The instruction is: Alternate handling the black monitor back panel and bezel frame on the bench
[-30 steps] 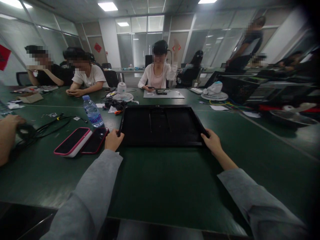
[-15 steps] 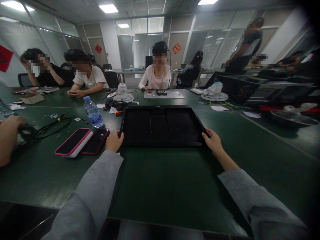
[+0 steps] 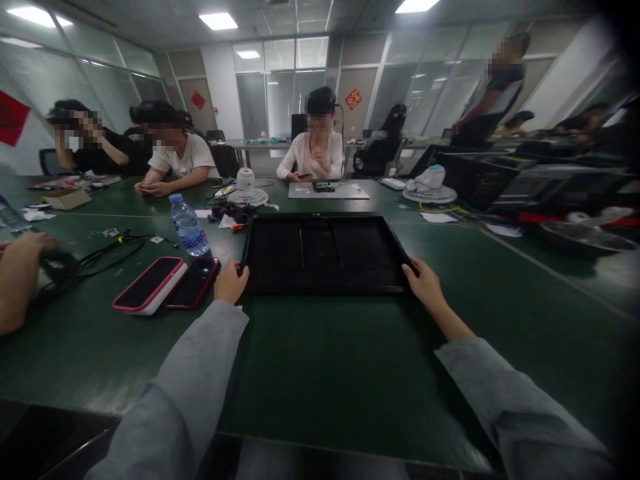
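A shallow black rectangular frame (image 3: 320, 289) with a raised rim lies on the green table (image 3: 340, 373) in front of me. My left hand (image 3: 231, 283) grips its left edge near the front corner, thumb on the rim. On the right edge, my right hand (image 3: 424, 284) holds the rim in the same way. Fingers under or behind the edges are hidden. Two phones, a white-and-pink one (image 3: 150, 285) and a dark red-edged one (image 3: 194, 283), lie left of my left hand.
Behind the phones stands a water bottle (image 3: 189, 227). Black cables (image 3: 107, 257) lie farther left, near another person's hand (image 3: 23, 277). White fans (image 3: 247, 190) and a metal pan (image 3: 587, 237) are beyond. Several people sit across the table.
The view has shifted very slightly. The person across has lowered a hand from the face toward the chin. My hands keep their hold on the black frame.
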Available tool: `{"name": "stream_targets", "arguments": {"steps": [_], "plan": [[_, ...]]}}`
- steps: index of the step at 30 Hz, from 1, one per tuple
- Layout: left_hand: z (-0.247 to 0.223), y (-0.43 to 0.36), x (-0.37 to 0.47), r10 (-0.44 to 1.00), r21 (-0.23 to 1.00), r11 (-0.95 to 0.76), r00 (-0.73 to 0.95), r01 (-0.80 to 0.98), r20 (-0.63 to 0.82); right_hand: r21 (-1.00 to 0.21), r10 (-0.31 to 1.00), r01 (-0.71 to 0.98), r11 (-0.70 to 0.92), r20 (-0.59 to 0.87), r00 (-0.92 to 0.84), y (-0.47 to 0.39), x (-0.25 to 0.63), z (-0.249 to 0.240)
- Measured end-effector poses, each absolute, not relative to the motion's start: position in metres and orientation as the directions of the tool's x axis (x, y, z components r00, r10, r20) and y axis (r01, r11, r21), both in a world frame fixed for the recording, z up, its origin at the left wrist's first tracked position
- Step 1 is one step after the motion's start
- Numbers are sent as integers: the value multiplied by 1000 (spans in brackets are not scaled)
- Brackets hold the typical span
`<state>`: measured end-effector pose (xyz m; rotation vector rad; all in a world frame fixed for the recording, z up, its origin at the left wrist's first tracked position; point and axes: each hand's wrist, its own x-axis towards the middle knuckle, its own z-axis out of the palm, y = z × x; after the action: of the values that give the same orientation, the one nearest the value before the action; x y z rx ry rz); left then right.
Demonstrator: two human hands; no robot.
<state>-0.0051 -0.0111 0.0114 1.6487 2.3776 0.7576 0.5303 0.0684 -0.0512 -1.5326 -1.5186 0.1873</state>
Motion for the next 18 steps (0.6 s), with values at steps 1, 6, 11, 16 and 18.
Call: {"name": "stream_targets", "arguments": {"steps": [1, 6, 11, 16, 18], "plan": [[12, -11, -5, 910, 481, 272, -386, 834, 154, -681, 846, 706, 196, 481, 229, 67, 529, -50], [13, -12, -4, 912, 463, 279, -384, 841, 148, -671, 849, 730, 129, 455, 268, 63, 524, -42], [12, -12, -4, 913, 453, 267, -374, 851, 164, -666, 836, 733, 142, 477, 272, 61, 522, -39], [13, -11, -4, 916, 441, 272, -370, 855, 152, -676, 843, 726, 126, 459, 281, 60, 521, -40], [13, -12, -3, 916, 436, 276, -371, 857, 149, -679, 846, 724, 124, 454, 280, 61, 522, -40]]}}
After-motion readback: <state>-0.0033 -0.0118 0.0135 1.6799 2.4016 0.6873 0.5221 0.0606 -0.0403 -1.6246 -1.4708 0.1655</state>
